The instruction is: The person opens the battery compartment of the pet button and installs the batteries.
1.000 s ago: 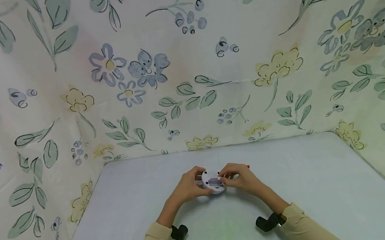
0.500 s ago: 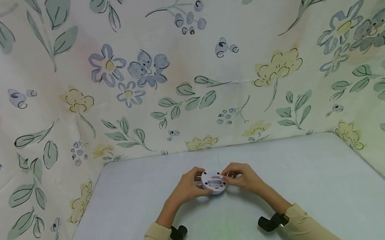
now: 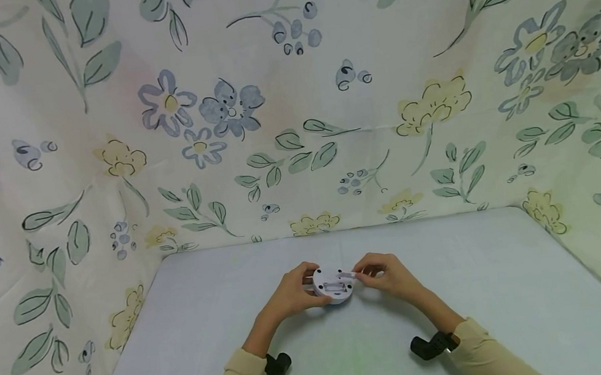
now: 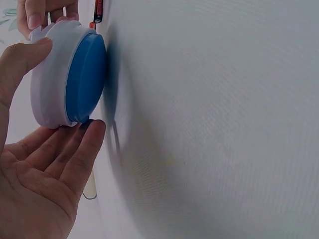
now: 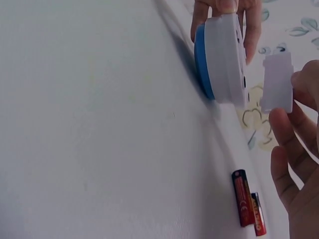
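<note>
In the head view my left hand (image 3: 292,290) grips a round white device (image 3: 323,274) by its edge, its back turned up with the battery compartment (image 3: 336,287) exposed. The left wrist view shows the thumb on the white casing (image 4: 52,82) and the fingers under the rim, beside the blue face (image 4: 87,79). My right hand (image 3: 385,274) pinches a small white battery cover (image 5: 277,82) between thumb and fingers. A gap separates the cover from the device in the right wrist view.
Two red-and-black batteries, one (image 5: 241,196) and another (image 5: 258,214), lie side by side on the white table (image 3: 210,321), near my right hand. Floral cloth (image 3: 298,169) hangs behind the table and along its sides.
My right hand has drawn the battery cover up and to the right, off the device, baring the compartment. The left hand has kept its grip almost in place.
</note>
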Tool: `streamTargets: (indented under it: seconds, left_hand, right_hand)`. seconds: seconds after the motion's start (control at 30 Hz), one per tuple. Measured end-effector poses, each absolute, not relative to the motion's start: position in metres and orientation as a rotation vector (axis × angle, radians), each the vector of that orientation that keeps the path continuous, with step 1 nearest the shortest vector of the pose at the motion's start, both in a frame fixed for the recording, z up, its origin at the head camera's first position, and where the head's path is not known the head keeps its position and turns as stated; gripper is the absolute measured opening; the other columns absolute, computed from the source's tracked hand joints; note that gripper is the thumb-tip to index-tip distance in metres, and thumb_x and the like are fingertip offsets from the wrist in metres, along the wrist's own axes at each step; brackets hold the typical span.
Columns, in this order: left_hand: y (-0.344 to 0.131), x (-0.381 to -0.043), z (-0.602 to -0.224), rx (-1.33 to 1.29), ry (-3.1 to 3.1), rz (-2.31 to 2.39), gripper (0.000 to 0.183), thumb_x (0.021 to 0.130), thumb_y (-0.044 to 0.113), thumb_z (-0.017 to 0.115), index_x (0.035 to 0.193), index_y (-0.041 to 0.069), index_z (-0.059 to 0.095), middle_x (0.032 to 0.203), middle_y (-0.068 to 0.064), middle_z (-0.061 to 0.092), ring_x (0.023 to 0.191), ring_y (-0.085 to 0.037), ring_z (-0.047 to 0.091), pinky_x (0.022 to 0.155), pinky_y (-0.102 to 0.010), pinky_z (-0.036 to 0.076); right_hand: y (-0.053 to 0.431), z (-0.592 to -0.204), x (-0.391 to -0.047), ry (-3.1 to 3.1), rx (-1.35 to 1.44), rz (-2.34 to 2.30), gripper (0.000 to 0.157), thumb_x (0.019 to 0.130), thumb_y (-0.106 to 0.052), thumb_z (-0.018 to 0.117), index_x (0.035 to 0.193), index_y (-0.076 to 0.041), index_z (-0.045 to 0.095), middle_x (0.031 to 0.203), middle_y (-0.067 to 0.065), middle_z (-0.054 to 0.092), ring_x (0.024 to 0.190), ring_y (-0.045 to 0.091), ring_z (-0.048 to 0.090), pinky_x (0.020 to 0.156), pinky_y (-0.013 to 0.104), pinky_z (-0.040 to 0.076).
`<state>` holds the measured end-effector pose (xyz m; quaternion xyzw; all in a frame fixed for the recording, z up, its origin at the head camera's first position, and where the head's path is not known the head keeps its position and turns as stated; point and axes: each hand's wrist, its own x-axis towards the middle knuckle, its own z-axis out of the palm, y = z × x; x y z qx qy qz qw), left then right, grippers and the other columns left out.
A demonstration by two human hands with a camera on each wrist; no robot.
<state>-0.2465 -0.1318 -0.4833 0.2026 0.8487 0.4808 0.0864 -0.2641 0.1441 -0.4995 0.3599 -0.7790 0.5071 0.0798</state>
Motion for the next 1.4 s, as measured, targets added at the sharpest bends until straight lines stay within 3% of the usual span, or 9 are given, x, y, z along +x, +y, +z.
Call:
streamTargets:
  seconds: [0.4,1.1,1.4]
  left_hand:
    - [-0.135,-0.244,-0.482,0.6,2.517,1.41,0.074,0.081,0.02,0.089,0.139,-0.005,0.051,0.132,-0.018,0.058,0.118,-0.034,0.06,0.09,-0.039,0.055]
    - [-0.147,-0.246,-0.485,0.624,2.536,1.376,0.073,0.078,0.019,0.091,0.138,-0.003,0.055,0.129,-0.015,0.06,0.116,-0.034,0.061,0.091,-0.04,0.055]
    - [-0.147,-0.246,-0.485,0.612,2.539,1.384,0.072,0.079,0.02,0.091,0.138,-0.002,0.056,0.129,-0.015,0.061,0.116,-0.034,0.061,0.091,-0.04,0.055]
  right_hand:
    - [0.179,-0.508,-0.267,-2.405,1.041,1.475,0.014,0.092,-0.001,0.075,0.102,-0.01,0.077,0.094,0.008,0.071,0.079,0.018,0.065,0.066,0.029,0.056]
    - [0.219,-0.51,-0.258,-2.456,1.037,1.367,0.014,0.09,0.001,0.075,0.1,-0.009,0.075,0.09,0.005,0.07,0.078,0.015,0.065,0.067,0.027,0.055]
    - [0.226,-0.511,-0.25,-2.431,1.072,1.332,0.019,0.087,0.005,0.076,0.099,-0.009,0.075,0.092,-0.003,0.071,0.075,0.014,0.065,0.064,0.028,0.055]
